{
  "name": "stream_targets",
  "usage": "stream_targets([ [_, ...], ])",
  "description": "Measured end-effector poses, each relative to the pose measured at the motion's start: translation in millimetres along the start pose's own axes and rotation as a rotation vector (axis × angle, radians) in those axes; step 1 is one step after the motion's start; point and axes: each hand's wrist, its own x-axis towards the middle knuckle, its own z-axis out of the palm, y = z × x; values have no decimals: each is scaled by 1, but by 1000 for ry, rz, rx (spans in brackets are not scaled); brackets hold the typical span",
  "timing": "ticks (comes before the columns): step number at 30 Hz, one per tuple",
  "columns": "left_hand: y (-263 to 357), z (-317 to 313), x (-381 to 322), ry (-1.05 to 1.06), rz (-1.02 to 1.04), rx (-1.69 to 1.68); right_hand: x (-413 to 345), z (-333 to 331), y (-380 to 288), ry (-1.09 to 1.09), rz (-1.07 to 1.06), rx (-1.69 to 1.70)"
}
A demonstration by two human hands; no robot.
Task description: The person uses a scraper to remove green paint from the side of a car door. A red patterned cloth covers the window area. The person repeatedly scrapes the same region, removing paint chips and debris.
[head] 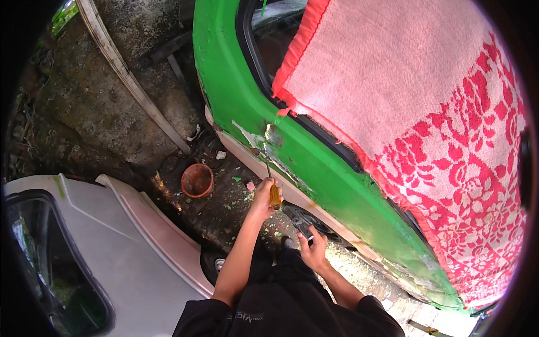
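Observation:
My left hand [262, 199] grips the amber handle of a screwdriver [275, 196]. Its thin shaft points up at the damaged lower side of a green car body [307, 147]; whether the tip touches cannot be told. Around there the paint is cracked and flaking, with a pale bare patch [273, 135] and a ragged edge of lifted filler. Lower and to the right, my right hand [315, 250] holds a dark metal tool [300, 224], seemingly a hammer seen end-on. That tool is in front of the car's wheel [322, 225], apart from the bodywork.
A red patterned blanket [404, 97] drapes over the green car's window. Behind my left arm, a pale car [134, 252] stands close. An orange-brown pot [197, 180] sits on the ground among paint chips. One long metal strip [126, 73] leans near the mossy concrete [97, 109].

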Motion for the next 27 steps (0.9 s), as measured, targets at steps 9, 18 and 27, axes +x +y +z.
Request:
stream_targets([
  [9,1,-8,6,-16,12,71,-2,-4,3,-28,-15,20],
  [18,5,2,8,80,37,168,-4,3,7,2,-69,44],
  [27,3,-2,16,51,18,116,-4,6,35,-91,-277,-116],
])
